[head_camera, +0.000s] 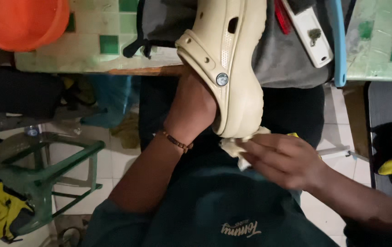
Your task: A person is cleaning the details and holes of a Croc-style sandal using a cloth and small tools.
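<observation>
Clog [232,59] — cream foam, light and springy I judge — hangs off the table's [90,50] near edge, left hand [193,107] gripping its heel side, right hand [283,160] pinching a cloth [232,146] against it.

left hand [195,107] curled in a grip — right hand [283,160] pinching, fingers bent
</observation>
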